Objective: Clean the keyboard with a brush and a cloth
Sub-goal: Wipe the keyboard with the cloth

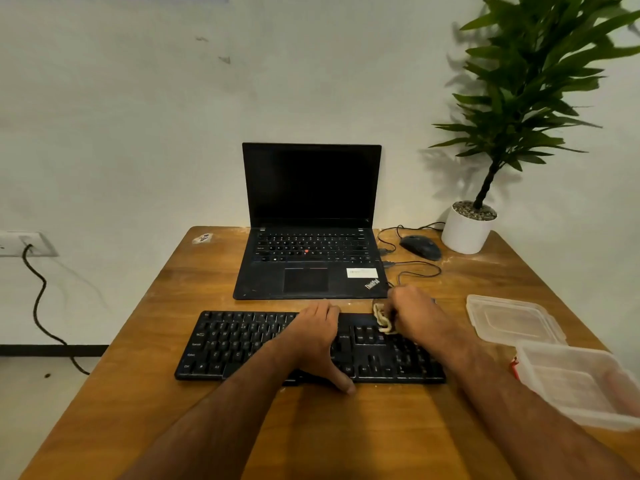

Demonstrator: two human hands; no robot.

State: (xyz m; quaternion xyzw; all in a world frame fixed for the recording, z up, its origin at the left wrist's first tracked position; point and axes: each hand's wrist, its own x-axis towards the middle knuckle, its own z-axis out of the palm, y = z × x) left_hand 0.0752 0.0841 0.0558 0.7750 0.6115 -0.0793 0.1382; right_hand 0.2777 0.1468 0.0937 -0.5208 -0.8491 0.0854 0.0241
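A black full-size keyboard [235,344] lies across the wooden table [145,393] in front of me. My left hand [317,341] rests flat across its middle, fingers straight over the far edge and thumb hooked over the near edge. My right hand [415,313] grips a bunched beige cloth [382,320] and holds it against the keys at the keyboard's upper right. No brush shows in view.
An open black laptop [311,237] stands behind the keyboard. A wired mouse [420,247] and a potted plant [467,230] are at the back right. A clear plastic lid [512,320] and container [581,382] sit at the right edge. A cable hangs from a wall socket [26,244].
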